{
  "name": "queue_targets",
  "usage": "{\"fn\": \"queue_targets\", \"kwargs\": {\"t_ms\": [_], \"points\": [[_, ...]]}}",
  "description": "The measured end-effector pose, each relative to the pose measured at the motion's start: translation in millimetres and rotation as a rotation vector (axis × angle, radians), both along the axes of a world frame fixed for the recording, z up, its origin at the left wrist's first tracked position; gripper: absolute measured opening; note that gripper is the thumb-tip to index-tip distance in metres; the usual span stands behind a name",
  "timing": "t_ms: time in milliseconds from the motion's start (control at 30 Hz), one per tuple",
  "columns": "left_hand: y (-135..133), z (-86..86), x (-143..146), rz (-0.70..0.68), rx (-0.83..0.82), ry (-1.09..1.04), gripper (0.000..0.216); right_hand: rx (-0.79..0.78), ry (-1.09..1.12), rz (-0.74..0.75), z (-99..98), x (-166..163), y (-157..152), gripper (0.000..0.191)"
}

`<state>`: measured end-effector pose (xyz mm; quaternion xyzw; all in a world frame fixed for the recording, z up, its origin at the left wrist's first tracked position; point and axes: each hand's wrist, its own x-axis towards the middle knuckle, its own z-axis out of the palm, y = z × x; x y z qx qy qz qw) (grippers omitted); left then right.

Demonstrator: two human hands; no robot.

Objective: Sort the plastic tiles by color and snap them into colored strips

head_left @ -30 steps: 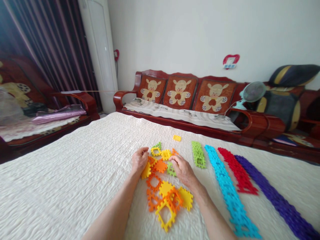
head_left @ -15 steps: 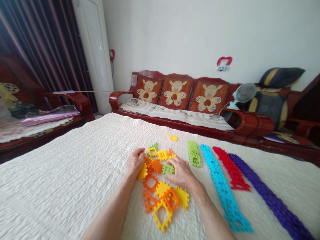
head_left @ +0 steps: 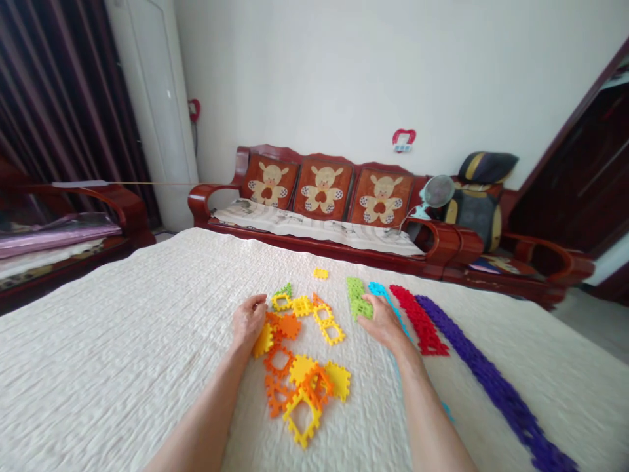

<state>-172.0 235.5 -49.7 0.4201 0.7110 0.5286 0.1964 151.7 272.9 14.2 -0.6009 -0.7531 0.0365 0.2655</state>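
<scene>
My right hand (head_left: pixel 386 322) is closed on a light green interlocking plastic tile (head_left: pixel 364 311), at the near end of the green row of tiles (head_left: pixel 354 288). Whether that tile lies on the row or just above it, I cannot tell. My left hand (head_left: pixel 249 319) has its fingers curled at the left edge of the loose pile; what they hold, if anything, is hidden. Beside it lie a solid yellow tile (head_left: pixel 264 340) and an orange tile (head_left: pixel 289 326). Yellow frame tiles (head_left: pixel 333 332) lie between my hands. Nearer me is a yellow square frame (head_left: pixel 303 419) among several orange and yellow pieces.
On the right run a blue row (head_left: pixel 377 288), partly behind my right arm, a red row (head_left: pixel 417 318) and a long purple row (head_left: pixel 484 370). One yellow tile (head_left: pixel 321 273) sits apart on the white quilted cover (head_left: pixel 122 367). A wooden sofa (head_left: pixel 314 246) stands beyond.
My right hand has carried the green tile from the pile rightward to the green row, uncovering yellow frames. My left hand stays beside the pile. The view has turned somewhat right.
</scene>
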Motion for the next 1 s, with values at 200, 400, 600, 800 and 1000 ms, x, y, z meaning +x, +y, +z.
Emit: {"fn": "queue_targets", "kwargs": {"t_ms": [200,400,600,800,1000], "points": [[3.0,-5.5,-1.5,0.006,0.003,-0.023,0.033,-0.042,-0.068,-0.011,-4.8,2.0,-0.8,0.051],[3.3,-5.8,-2.3,0.002,0.01,-0.017,0.032,-0.075,-0.117,0.005,-12.5,3.5,-0.2,0.059],[3.7,-5.8,-2.6,0.009,0.006,-0.019,0.032,-0.105,-0.132,-0.013,-9.9,-1.0,-3.0,0.057],[0.6,-0.1,0.3,0.007,0.014,-0.034,0.032,-0.019,-0.084,0.041,-9.1,-10.0,-0.4,0.049],[-1.6,5.7,4.4,0.007,0.038,-0.145,0.033,0.043,0.036,0.26,-12.7,-55.0,-1.0,0.03]]}}
